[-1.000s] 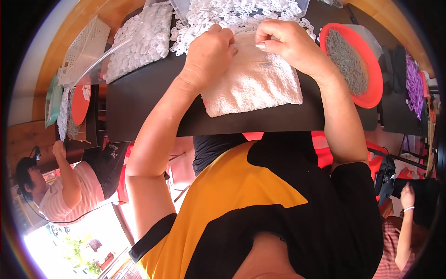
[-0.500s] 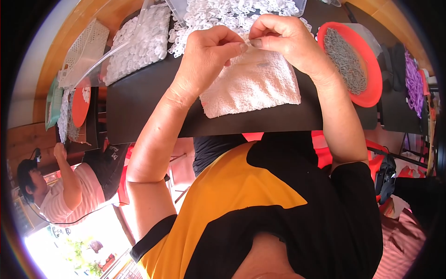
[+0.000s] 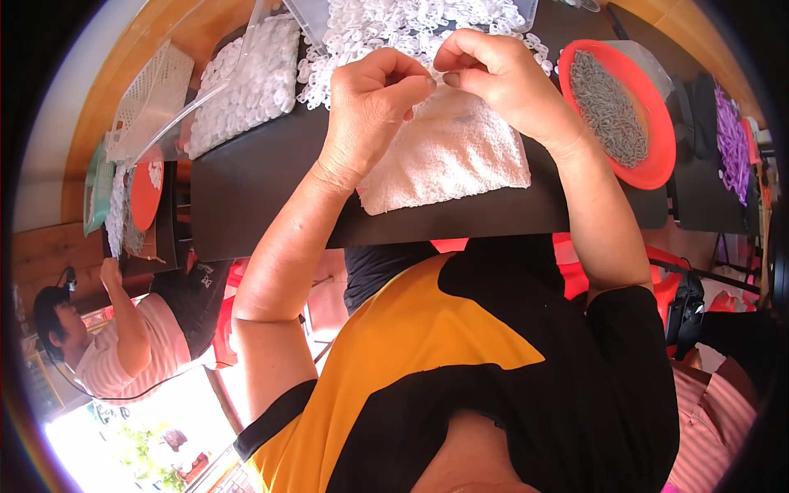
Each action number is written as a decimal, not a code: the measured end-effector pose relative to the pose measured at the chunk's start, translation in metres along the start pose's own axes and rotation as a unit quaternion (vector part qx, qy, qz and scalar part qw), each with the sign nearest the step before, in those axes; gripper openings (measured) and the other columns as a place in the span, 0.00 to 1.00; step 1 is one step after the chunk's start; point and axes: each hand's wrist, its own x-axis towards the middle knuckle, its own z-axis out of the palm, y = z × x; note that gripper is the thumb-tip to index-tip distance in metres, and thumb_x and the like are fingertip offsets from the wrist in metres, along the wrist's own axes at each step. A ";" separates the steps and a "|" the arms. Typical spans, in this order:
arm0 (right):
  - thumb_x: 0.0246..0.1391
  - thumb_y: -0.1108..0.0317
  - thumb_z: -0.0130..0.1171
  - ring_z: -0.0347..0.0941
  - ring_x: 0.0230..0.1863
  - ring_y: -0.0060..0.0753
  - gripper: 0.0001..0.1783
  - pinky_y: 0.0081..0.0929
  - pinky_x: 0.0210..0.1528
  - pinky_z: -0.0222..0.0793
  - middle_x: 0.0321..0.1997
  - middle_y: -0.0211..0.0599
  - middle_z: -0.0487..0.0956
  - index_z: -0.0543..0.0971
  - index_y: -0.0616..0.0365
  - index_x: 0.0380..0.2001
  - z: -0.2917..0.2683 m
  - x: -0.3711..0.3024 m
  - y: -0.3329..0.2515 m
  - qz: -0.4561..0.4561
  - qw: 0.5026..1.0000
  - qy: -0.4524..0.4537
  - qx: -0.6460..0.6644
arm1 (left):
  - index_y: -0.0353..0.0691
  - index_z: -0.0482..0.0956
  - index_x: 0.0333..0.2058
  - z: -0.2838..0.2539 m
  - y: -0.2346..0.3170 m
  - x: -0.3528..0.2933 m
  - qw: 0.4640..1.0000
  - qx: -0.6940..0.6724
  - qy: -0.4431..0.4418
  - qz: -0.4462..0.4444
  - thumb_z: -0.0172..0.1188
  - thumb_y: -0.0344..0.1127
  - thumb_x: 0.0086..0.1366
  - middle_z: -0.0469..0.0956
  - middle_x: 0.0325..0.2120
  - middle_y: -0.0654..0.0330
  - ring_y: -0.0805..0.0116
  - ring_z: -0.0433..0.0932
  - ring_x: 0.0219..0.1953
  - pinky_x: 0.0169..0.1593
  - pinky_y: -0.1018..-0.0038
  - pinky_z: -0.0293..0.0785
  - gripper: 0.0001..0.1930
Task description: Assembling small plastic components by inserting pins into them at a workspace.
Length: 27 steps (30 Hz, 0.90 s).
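My left hand (image 3: 374, 115) and my right hand (image 3: 514, 90) are raised over the far part of a white towel (image 3: 460, 160), thumbs and forefingers pinched with the tips close together. Whatever sits between the fingertips is too small to make out. Just beyond my hands spreads a heap of small white plastic loop-shaped pieces (image 3: 386, 37), part of it inside a clear tub. To the right, a red oval tray (image 3: 664, 152) holds many thin grey pieces (image 3: 608, 107), perhaps screws or springs.
A clear bag or box of white pieces (image 3: 242, 90) lies on the dark table (image 3: 255, 193) at left. Beyond it stands a white perforated basket (image 3: 152, 103). Purple strips (image 3: 731, 144) lie far right. Another person (image 3: 136, 337) sits at the left, a hand raised.
Both hands stay pinched close together and have shifted only slightly. The view has tilted a little.
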 end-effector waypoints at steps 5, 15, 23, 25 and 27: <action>0.55 0.78 0.55 0.72 0.37 0.18 0.05 0.19 0.42 0.68 0.33 0.29 0.78 0.76 0.65 0.35 0.000 -0.001 -0.002 0.003 0.999 -0.035 0.000 | 0.35 0.81 0.29 0.005 -0.015 -0.001 0.999 -0.047 0.014 0.012 0.63 0.28 0.57 0.75 0.19 0.67 0.83 0.70 0.20 0.23 0.86 0.61 0.03; 0.58 0.73 0.54 0.71 0.36 0.16 0.06 0.18 0.41 0.67 0.30 0.27 0.77 0.77 0.65 0.36 0.000 0.001 -0.003 0.012 1.000 -0.026 0.010 | 0.36 0.77 0.28 0.000 -0.027 0.001 0.971 0.086 0.045 0.217 0.63 0.25 0.54 0.76 0.23 0.63 0.79 0.73 0.23 0.29 0.80 0.72 0.04; 0.57 0.70 0.56 0.71 0.34 0.18 0.07 0.18 0.40 0.67 0.30 0.27 0.77 0.78 0.63 0.33 0.002 0.002 -0.007 0.084 0.980 -0.053 0.175 | 0.36 0.77 0.30 -0.006 -0.027 0.004 0.937 0.152 0.028 0.313 0.64 0.24 0.55 0.75 0.25 0.62 0.77 0.75 0.23 0.28 0.80 0.72 0.05; 0.57 0.71 0.57 0.71 0.33 0.18 0.05 0.18 0.40 0.68 0.30 0.27 0.76 0.78 0.62 0.32 0.001 0.001 -0.004 0.060 0.984 -0.002 0.167 | 0.35 0.78 0.31 -0.010 -0.028 0.007 0.957 0.130 0.027 0.259 0.64 0.25 0.55 0.76 0.25 0.62 0.77 0.75 0.24 0.30 0.79 0.73 0.05; 0.54 0.76 0.55 0.73 0.29 0.24 0.05 0.21 0.33 0.68 0.29 0.33 0.77 0.77 0.63 0.35 0.001 0.001 -0.004 0.096 0.976 0.023 0.192 | 0.34 0.80 0.31 -0.018 -0.029 0.013 0.974 0.130 0.049 0.179 0.64 0.26 0.56 0.78 0.24 0.63 0.77 0.75 0.26 0.32 0.79 0.73 0.04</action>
